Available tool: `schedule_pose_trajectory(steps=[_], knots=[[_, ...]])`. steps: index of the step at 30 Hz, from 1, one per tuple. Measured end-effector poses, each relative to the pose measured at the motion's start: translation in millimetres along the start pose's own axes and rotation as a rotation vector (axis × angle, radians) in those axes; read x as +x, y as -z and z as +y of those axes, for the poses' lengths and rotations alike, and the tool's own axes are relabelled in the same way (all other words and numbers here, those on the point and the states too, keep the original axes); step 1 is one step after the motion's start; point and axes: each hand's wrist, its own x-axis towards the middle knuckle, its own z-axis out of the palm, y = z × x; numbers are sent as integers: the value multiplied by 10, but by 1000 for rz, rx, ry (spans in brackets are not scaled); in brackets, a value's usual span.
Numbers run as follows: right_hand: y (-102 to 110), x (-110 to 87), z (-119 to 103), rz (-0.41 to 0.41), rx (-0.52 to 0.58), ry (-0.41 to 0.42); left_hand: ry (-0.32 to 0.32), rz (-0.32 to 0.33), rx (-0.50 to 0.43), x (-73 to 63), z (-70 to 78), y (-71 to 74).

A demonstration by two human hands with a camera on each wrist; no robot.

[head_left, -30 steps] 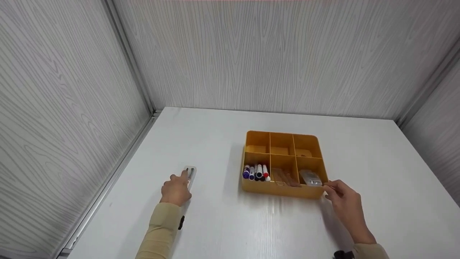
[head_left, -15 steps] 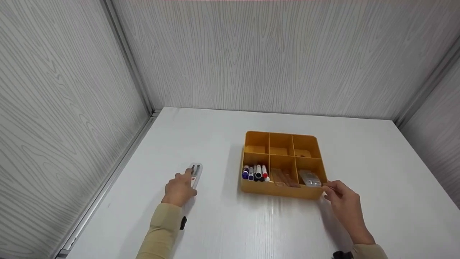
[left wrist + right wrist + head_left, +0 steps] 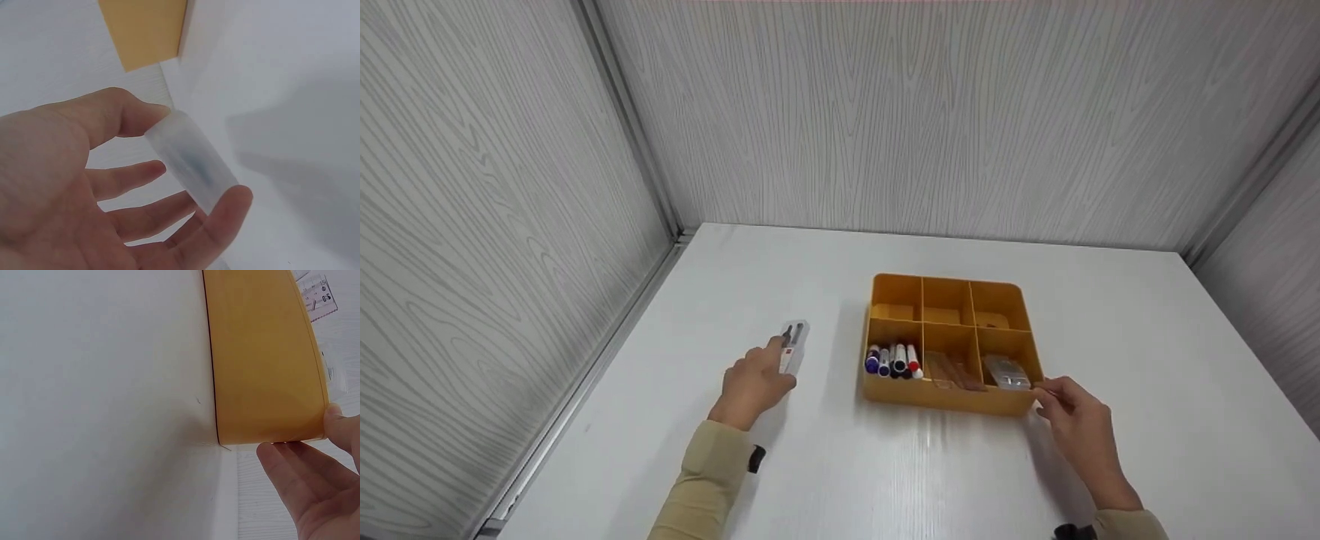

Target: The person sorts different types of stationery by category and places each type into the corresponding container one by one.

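My left hand (image 3: 754,382) pinches a slim clear plastic compass case (image 3: 793,346) between thumb and fingers, left of the orange organizer box (image 3: 949,399). Dark metal parts and a white label with a red mark show through the case. In the left wrist view the case (image 3: 194,160) is seen end-on, thumb at one edge and a finger at the other. My right hand (image 3: 1081,427) grips the organizer's front right corner, thumb on its rim and fingers against the outer wall, as the right wrist view shows with the organizer's side (image 3: 264,360).
In the organizer's front row are several markers (image 3: 894,360), clear rulers (image 3: 954,371) and a clear plastic box (image 3: 1008,372). Its back row shows bare compartments. A white table (image 3: 840,465) lies under all this, with panel walls (image 3: 885,112) at the back and sides.
The left hand has carried the compass case rightward and away from me, closer to the organizer. The right hand and the organizer have stayed nearly still.
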Motion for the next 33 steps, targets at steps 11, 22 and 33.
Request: schedule_pose_trajectory(steps=[11, 22, 33], knots=[[-4, 5, 21, 1, 7, 10, -129, 46, -13, -5, 335, 71], [-14, -3, 22, -11, 7, -32, -254, 73, -44, -32, 862, 69], [-11, -4, 4, 1, -17, -38, -498, 91, 51, -123, 1533, -130]])
